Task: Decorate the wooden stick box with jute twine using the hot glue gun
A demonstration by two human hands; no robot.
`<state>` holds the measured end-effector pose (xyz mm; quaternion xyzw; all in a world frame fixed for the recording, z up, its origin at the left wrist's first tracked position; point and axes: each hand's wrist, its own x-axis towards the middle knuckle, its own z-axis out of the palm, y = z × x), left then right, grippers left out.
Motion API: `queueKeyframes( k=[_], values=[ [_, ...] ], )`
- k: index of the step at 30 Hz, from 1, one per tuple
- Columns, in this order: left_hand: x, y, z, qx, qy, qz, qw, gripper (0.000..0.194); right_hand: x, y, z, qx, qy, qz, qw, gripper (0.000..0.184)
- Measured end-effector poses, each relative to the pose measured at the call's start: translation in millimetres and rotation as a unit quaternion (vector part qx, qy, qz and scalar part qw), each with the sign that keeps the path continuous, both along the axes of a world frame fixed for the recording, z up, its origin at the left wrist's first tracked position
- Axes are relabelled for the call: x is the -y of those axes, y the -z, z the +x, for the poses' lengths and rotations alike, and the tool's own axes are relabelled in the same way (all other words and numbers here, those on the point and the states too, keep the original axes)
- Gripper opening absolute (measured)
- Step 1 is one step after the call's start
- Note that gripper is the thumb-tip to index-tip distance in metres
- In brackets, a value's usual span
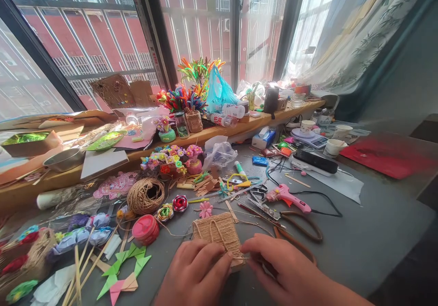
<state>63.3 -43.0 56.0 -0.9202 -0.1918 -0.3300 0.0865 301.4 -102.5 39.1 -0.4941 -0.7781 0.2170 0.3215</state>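
Observation:
A small box wrapped in brown twine (pixel 217 230) lies on the grey table in front of me, with a loop of twine across its top. My left hand (pixel 196 272) is closed on its near left side, thumb pressed at the near edge. At the box's near right corner, my right hand (pixel 278 260) pinches what looks like a thin strand of twine; the fingertips partly hide it. Beyond the box, a ball of twine (pixel 146 195) sits to the left, and a loose strand runs from it toward the box. A pink flower (pixel 205 209) lies just behind the box.
Large scissors (pixel 301 224) and a pink glue gun (pixel 287 197) with its cord lie to the right. A red round tub (pixel 145 229), a green folded-paper ring (pixel 125 269) and wooden sticks (pixel 78 274) are on the left. Behind stands a crowded wooden ledge (pixel 205 135).

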Motion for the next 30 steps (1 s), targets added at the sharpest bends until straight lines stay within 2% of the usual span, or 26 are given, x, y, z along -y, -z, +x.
queueKeyframes(
  k=[4,10,17,20,26,30],
  values=[
    [1,2.2,1,0.019,-0.002,-0.004,1.0,0.022,1,1.1,2,-0.009,0.006,-0.023,1.0,0.02],
    [-2,0.3,1,-0.004,0.025,0.015,1.0,0.038,-2,6.0,5,-0.048,0.006,-0.082,0.995,0.017],
    [-2,19.3,6,0.067,0.021,-0.002,0.998,0.041,-16,1.2,10,-0.121,0.016,-0.124,0.985,0.013],
    [-1,24.3,5,0.072,0.014,-0.018,0.997,0.04,-27,-4.6,14,-0.105,0.026,-0.133,0.985,0.012],
    [-2,26.0,5,0.076,0.02,-0.012,0.997,0.037,-49,-24.9,37,0.041,-0.064,-0.175,0.982,0.018],
    [-3,29.2,6,0.082,0.021,-0.006,0.996,0.037,-68,-35.9,49,0.017,-0.109,-0.202,0.973,0.009]
  ],
)
